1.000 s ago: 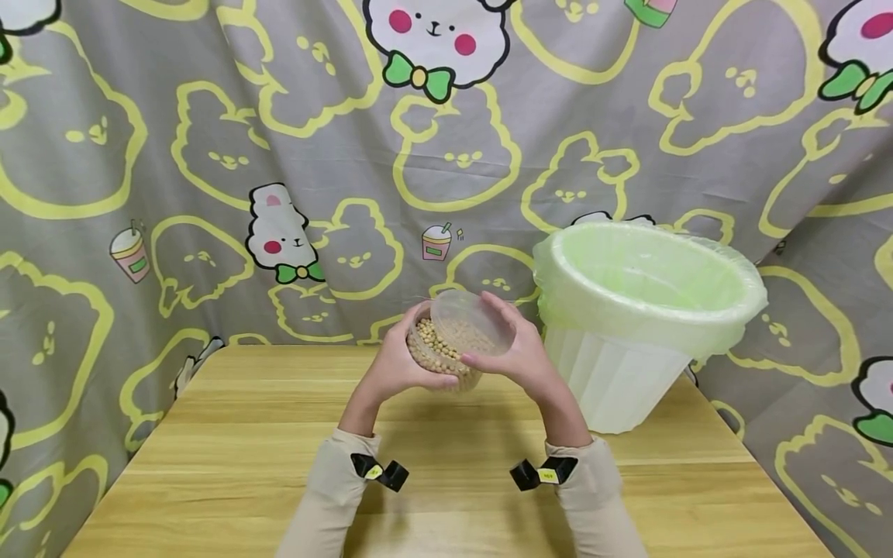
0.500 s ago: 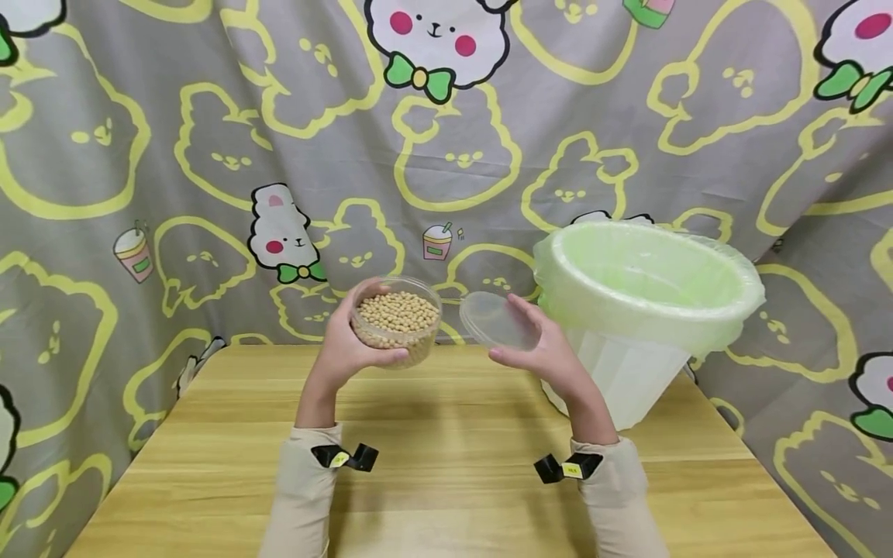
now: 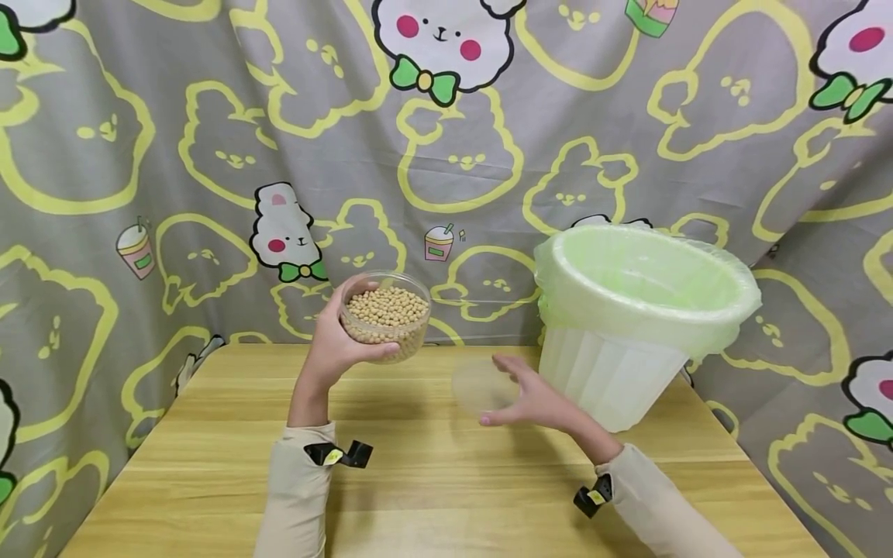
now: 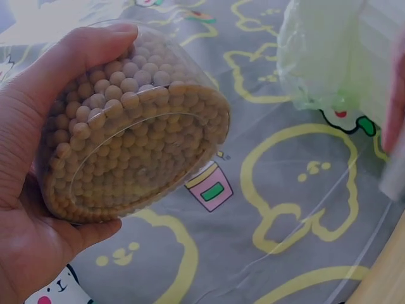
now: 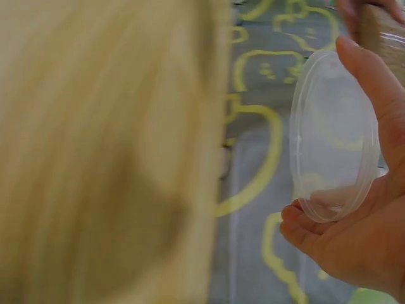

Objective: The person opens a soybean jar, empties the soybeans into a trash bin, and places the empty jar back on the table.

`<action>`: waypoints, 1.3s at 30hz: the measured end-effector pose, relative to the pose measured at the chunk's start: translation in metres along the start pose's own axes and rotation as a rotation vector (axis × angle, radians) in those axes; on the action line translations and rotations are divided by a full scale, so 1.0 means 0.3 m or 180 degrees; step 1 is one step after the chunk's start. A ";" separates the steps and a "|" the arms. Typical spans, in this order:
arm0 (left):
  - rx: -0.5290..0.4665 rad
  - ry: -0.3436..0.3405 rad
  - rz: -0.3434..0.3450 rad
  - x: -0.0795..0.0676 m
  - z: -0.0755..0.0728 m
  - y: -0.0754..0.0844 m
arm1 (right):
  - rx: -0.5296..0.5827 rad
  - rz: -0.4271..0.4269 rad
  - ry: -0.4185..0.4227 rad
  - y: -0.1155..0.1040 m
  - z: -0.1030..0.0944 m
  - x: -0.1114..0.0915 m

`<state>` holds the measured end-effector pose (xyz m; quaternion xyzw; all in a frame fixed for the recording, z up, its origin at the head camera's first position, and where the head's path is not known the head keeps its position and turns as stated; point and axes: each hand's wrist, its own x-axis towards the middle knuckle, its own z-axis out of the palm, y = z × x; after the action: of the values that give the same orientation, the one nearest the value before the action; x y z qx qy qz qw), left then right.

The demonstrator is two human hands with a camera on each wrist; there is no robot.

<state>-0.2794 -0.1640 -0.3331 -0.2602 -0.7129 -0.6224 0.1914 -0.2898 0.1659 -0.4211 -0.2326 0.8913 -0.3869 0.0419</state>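
My left hand [image 3: 333, 341] grips a clear round plastic jar [image 3: 412, 341] from its left side, holding it above the table. Pale round beans, like soybeans [image 3: 387, 307], fill much of the uncovered jar. In the left wrist view the thumb and fingers curl round the jar wall, and beans [image 4: 136, 149] show through its bottom. My right hand [image 3: 537, 397] holds a translucent round lid [image 3: 480, 387] by its edge, low over the table and blurred in the head view. The right wrist view shows the lid [image 5: 332, 136] between thumb and fingers.
A white ribbed bin [image 3: 607, 372] lined with a light green plastic bag [image 3: 649, 306] stands at the table's right rear. The wooden table [image 3: 418, 480] reaches back to a grey cartoon-print curtain [image 3: 460, 178].
The lid has come off the jar. My left hand has carried the jar left, and my right hand has moved the lid right, then down toward the table.
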 end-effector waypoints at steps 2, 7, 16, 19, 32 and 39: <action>0.0032 -0.0021 -0.0003 0.001 0.002 0.000 | -0.0065 0.0018 -0.0058 0.021 0.022 -0.003; 0.0101 -0.0029 0.0013 -0.002 0.006 0.002 | -0.0171 0.0015 -0.0209 0.069 0.064 -0.014; 0.0157 -0.0034 -0.0010 -0.003 0.010 0.000 | -0.0567 -0.0053 -0.0428 0.110 0.092 -0.025; 0.0176 -0.0046 -0.0021 -0.003 0.010 -0.002 | -0.0679 -0.0031 -0.0558 0.112 0.093 -0.029; 0.0143 -0.0091 -0.0036 -0.001 0.012 0.004 | -0.1295 -0.0199 -0.0808 0.107 0.118 -0.028; 0.0078 -0.0101 -0.0017 -0.002 0.010 0.003 | -0.1327 -0.0165 -0.0874 0.100 0.118 -0.030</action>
<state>-0.2781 -0.1611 -0.3332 -0.2658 -0.7242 -0.6099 0.1816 -0.2842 0.1641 -0.4679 -0.3094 0.9315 -0.1605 0.1038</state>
